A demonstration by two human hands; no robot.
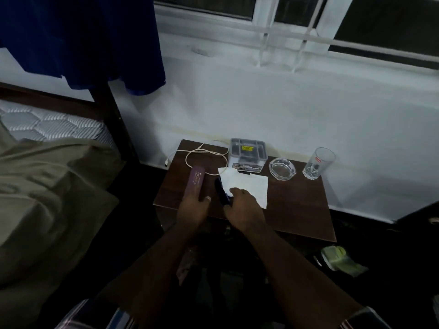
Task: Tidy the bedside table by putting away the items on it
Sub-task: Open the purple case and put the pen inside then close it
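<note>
Head view, frame centre: I judge my left hand (193, 206) grips the case (196, 182) to lift it, while my right hand (242, 205) closes loosely on the pen (221, 192) beside the paper (247, 184).

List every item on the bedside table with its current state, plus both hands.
Maroon case: flat, left hand on it.
Dark blue object: under right hand.
White paper: flat, unfolded.
Cable: loosely looped.
Clear box: lid closed.
Ashtray: empty.
Glass: upright, empty.
</note>
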